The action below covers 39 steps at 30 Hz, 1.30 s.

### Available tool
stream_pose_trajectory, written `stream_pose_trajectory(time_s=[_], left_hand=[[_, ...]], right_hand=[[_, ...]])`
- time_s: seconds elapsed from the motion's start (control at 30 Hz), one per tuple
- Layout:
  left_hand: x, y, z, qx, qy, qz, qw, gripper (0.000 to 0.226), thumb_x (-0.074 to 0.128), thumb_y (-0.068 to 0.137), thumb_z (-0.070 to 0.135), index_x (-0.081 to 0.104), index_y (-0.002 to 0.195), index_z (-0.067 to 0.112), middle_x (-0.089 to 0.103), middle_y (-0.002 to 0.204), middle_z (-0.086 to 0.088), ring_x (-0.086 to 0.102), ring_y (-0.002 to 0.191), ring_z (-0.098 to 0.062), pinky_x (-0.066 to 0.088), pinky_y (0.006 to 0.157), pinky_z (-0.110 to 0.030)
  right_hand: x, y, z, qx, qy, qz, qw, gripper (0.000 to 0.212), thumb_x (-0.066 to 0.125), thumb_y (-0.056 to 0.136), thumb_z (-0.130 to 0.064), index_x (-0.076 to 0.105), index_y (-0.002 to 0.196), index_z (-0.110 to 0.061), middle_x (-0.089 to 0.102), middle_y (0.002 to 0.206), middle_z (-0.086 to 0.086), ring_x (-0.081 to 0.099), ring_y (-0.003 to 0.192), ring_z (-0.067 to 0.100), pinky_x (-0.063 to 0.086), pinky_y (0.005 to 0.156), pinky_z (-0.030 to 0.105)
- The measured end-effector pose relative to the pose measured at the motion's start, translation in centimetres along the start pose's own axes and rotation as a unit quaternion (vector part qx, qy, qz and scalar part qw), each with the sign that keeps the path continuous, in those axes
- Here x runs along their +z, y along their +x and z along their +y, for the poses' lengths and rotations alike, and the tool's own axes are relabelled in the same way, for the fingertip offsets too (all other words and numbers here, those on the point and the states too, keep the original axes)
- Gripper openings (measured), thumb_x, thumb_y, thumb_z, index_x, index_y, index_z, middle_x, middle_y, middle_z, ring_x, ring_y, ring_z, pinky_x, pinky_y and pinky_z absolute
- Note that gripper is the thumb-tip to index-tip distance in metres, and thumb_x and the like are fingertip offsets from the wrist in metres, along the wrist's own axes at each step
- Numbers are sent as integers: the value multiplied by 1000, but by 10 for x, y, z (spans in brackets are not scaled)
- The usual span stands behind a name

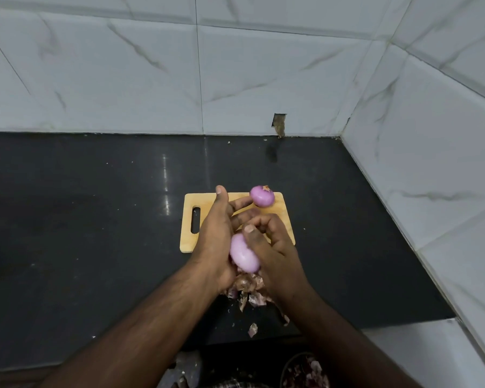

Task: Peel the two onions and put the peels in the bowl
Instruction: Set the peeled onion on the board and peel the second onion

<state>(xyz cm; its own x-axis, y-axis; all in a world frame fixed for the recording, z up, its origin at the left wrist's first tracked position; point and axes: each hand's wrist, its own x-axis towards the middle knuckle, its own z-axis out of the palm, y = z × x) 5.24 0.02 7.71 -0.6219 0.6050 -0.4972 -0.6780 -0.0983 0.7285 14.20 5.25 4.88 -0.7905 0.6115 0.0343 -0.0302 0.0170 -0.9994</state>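
We have both hands together over the near edge of the cutting board (pixel 191 219). Left hand (pixel 216 236) cradles the onion in hand (pixel 244 257) from the left, thumb up, fingers reaching far-right under it, likely to steady it against the pull. Right hand (pixel 275 247) has its fingers curled over the onion's far end, thumb pressed on top, pinching what looks like a last scrap of dry skin; the scrap itself is mostly hidden.

That onion shows smooth pink flesh, so we judge it nearly done. The peeled onion (pixel 261 195) sits at the board's far right corner, root tuft still on, parked well clear of the working zone.

Loose peels (pixel 247 289) lie directly below the hands on the black counter (pixel 95 247), a stray piece nearer us. We hold the onion over that pile so skin drops in one spot.

The bowl (pixel 289 365) is at the near right edge of view, partly cut off, with some peels already inside. Counter pile is not yet in it. Transfer remains.
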Motion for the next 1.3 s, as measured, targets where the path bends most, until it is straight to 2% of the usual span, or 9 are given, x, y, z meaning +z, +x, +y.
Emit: stream_pose_trajectory(time_s=[0.1,0.23,0.4,0.57,0.7,0.83,0.97,1.17,1.3], left_hand=[[2,0,-3,20,-2,16,1000,65,34,100,65,72,108,12,78,106,-9,73,103,-30,57,90,-43],[-1,12,0,11,-6,73,997,63,36,101,62,70,110,10,78,105,-13,73,100,-37,57,91,-45],[-3,6,-7,-6,-42,59,997,56,41,100,60,70,106,12,78,104,-12,75,88,-29,58,85,-44],[2,-1,-10,28,-43,58,997,56,39,102,58,70,100,11,78,105,-13,75,95,-28,58,82,-38],[-4,6,-5,84,-21,117,989,66,29,102,63,70,103,11,79,100,-9,75,93,-31,58,88,-47],[-7,8,-3,107,-15,129,986,65,28,102,63,70,104,15,79,100,-6,72,103,-32,54,97,-52],[2,-1,-7,106,-13,66,992,57,36,102,59,70,101,13,78,101,-9,74,96,-30,59,89,-47],[-8,13,-1,110,67,91,988,46,42,103,51,69,103,14,78,100,-9,72,102,-33,54,97,-57],[-3,0,-1,98,62,51,992,51,39,102,56,71,105,16,79,97,-3,75,97,-26,58,92,-47]], right_hand=[[12,-8,5,-3,-18,22,1000,29,51,87,-44,62,89,-17,67,90,1,63,89,18,52,83,44],[20,-16,4,-65,4,37,997,27,50,87,-33,60,84,-9,65,84,8,61,84,27,50,78,51],[15,-3,-3,-30,70,61,995,22,48,90,-21,64,89,-6,66,91,16,62,87,28,52,80,42],[23,-5,-4,-3,70,33,997,18,47,87,-21,63,79,-17,65,82,4,62,80,14,53,72,30],[21,-8,-3,-30,60,16,998,21,48,88,-16,52,82,3,56,70,14,51,69,18,47,64,25],[11,-1,-1,38,80,19,996,16,60,79,-36,57,79,-21,59,78,0,53,77,17,46,71,37],[10,3,6,-26,-3,41,999,10,55,83,-36,56,78,-27,61,77,-10,57,77,10,48,74,38],[2,0,1,-83,39,-24,995,17,57,80,-28,54,83,-12,55,77,8,53,74,21,46,65,36],[2,8,3,-39,91,10,995,15,63,77,-19,54,84,-10,59,79,3,56,74,15,48,67,31]])
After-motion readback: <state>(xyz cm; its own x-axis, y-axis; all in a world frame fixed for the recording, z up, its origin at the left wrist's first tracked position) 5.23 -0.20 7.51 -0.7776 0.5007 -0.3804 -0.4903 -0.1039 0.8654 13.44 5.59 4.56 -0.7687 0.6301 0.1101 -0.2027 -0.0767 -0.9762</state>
